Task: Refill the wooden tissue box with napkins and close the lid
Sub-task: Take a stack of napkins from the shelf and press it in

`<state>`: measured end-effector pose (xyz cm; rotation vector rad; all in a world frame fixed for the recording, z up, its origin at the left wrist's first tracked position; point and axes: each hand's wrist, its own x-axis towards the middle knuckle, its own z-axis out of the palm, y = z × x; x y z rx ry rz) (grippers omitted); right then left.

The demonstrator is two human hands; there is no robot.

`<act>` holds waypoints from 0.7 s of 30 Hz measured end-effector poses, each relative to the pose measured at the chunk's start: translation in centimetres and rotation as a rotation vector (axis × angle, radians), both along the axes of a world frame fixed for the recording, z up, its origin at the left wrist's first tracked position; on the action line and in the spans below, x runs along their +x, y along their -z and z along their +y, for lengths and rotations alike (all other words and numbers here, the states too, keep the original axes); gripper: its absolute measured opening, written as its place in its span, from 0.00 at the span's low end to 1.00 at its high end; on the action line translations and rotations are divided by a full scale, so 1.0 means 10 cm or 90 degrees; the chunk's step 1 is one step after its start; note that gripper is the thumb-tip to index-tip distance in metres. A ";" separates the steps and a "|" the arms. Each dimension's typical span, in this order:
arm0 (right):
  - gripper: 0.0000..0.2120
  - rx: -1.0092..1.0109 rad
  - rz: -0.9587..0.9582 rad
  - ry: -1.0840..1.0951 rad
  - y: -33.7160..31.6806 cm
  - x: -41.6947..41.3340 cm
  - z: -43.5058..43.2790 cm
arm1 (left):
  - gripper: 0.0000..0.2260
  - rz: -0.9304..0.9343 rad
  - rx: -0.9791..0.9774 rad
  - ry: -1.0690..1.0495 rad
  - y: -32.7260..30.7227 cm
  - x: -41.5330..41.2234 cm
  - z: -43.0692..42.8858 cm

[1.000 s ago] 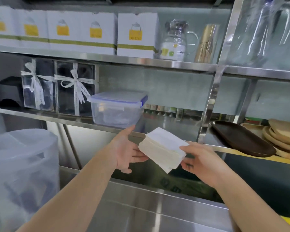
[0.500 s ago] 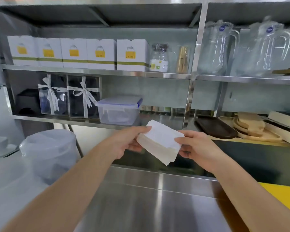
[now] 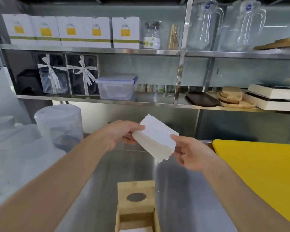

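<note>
Napkins: a thick white stack, held in the air above the steel table, tilted with its near corner down, well above the wooden tissue box. Left hand pinches the stack's left edge, thumb on top, fingers under. Right hand pinches the right corner the same way. Both grips are pressed onto the stack; nothing loose that I can see. Box sits at the near edge of the table, lid flipped back and lying flat behind the open body, dark round hole facing up. Inside looks mostly empty; a bit of white shows at the very bottom of the frame, can't tell how much is left. Handling, my read: stack is light, soft, floppy, sheets slide on each other and fan out if squeezed at one corner only. Best to keep a hold on two opposite edges, thumbs on top, fingers supporting underneath, and square the edges before lowering. Fit in the box looks close, so go in flat and level; a tilted entry probably catches a wall and crumples the lower sheets. Lid looks stiff and light, should swing forward by its free edge. Yellow board on the right is out of the path.
</note>
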<state>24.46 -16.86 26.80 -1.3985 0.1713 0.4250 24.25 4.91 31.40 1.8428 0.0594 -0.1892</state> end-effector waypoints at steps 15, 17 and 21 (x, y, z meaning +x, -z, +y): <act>0.09 -0.149 0.046 -0.021 0.73 -0.77 0.18 | 0.05 0.107 0.092 -0.037 0.85 -1.04 0.22; 0.06 -0.159 0.050 -0.029 0.82 -0.83 0.20 | 0.06 0.116 0.091 -0.057 0.97 -1.10 0.23; 0.11 -0.157 0.051 -0.023 1.00 -0.89 0.25 | 0.06 0.145 0.074 -0.063 1.19 -1.20 0.22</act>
